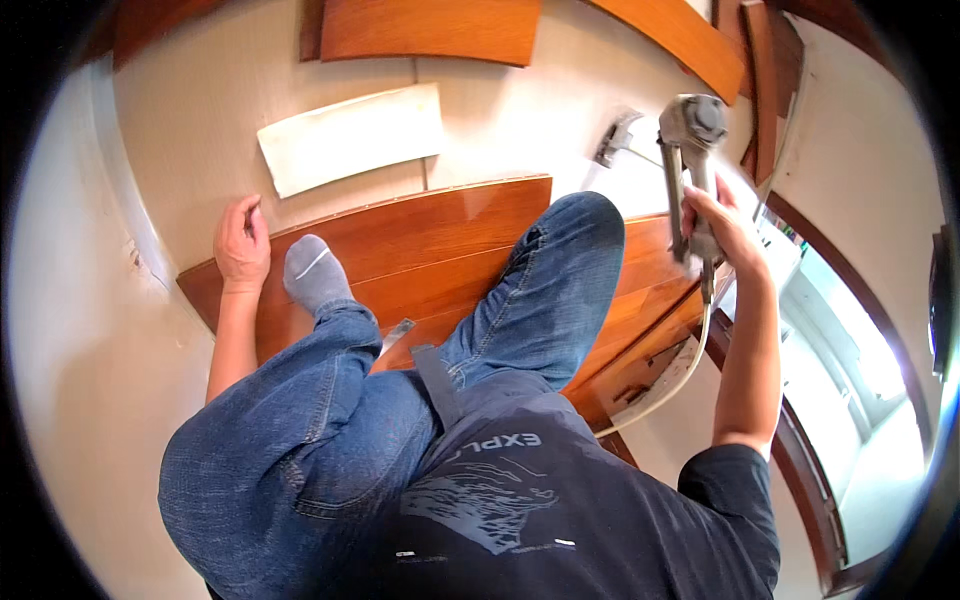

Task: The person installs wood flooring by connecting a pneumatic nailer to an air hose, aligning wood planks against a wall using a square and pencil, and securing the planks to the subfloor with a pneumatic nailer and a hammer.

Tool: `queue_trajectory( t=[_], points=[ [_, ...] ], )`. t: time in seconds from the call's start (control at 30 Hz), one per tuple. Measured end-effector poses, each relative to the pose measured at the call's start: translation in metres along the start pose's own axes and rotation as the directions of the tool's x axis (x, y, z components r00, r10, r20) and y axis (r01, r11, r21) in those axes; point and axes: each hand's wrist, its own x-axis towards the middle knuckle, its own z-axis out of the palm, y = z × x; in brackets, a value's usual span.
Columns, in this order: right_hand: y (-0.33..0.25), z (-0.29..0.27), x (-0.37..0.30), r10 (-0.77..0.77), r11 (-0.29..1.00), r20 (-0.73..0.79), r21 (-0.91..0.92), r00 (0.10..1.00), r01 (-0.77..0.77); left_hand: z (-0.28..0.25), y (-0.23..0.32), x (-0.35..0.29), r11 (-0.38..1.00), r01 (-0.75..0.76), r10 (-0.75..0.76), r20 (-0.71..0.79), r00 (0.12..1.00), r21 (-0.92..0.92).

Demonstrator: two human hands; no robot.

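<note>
In my right hand (722,222) is a grey air nailer (694,125), raised over the right end of the laid boards. Its pale air hose (686,385) runs from the grip end down behind my body. My left hand (243,245) is low beside the far left end of the reddish-brown floorboards (420,232). Its fingers curl loosely, with the thumb apart and nothing visible between them. Between the hands, my grey-socked foot (314,272) and bent knee rest over the boards.
A white rectangular sheet (350,140) lies on the pale subfloor beyond the boards. Loose wooden boards (430,28) lie along the far side, more at far right. A dark-headed tool like a hammer (617,138) lies near the nailer. A thin metal strip (397,336) shows by my leg.
</note>
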Motion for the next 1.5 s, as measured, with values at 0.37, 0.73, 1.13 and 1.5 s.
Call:
queue_trajectory(
  t=[0.37, 0.73, 1.13, 1.5],
  points=[
    [0.192, -0.040, 0.140, -0.461, 0.562, -0.196, -0.819, 0.866, 0.114, -0.005, -0.073, -0.332, 0.561, 0.631, -0.602, 0.259, 0.756, -0.535],
    [0.235, -0.037, 0.134, -0.339, 0.410, -0.296, -0.901, 0.893, -0.143, 0.061, 0.026, -0.462, 0.272, 0.955, -0.956, 0.077, 0.282, -0.121],
    [0.184, 0.086, 0.056, -0.656, 0.626, -0.361, -0.751, 0.663, 0.211, 0.052, -0.036, -0.464, 0.425, 0.900, -0.905, -0.050, 0.422, -0.095],
    [0.452, 0.146, -0.053, -0.115, 0.945, -0.573, -0.315, 0.811, -0.088, -0.030, -0.023, -0.476, 0.415, 0.893, -0.910, 0.059, 0.411, 0.176]
  ],
)
